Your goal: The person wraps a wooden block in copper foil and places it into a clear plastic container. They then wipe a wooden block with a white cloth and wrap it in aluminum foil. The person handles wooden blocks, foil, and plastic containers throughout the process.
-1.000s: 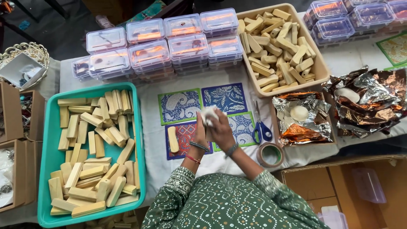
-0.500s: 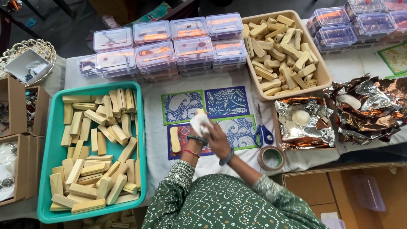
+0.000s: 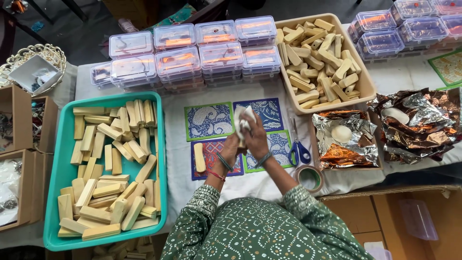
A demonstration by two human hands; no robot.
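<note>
Both my hands meet above four patterned cards (image 3: pixel 209 120) on the white table cover. My right hand (image 3: pixel 256 138) is closed around a crumpled white cloth (image 3: pixel 242 118) that sticks up above the fingers. My left hand (image 3: pixel 229 150) presses against it from the left, gripping a small pale wooden block (image 3: pixel 239 142) that is mostly hidden between the palms. Another pale wooden block (image 3: pixel 198 157) lies loose on the red and blue card, just left of my left wrist.
A teal tray (image 3: pixel 57 183) of wooden blocks sits at the left, a beige tray (image 3: pixel 366 86) of them at the back right. Stacked clear lidded boxes (image 3: pixel 192 53) line the back. Blue-handled scissors (image 3: pixel 299 150), a tape roll (image 3: pixel 309 177) and crinkled foil wrappers (image 3: pixel 414 125) lie at the right. Cardboard boxes (image 3: pixel 19 120) stand far left.
My hands have stayed together over the cards, turning slightly, and the cloth has shifted in the grip. The loose block and the trays have not moved.
</note>
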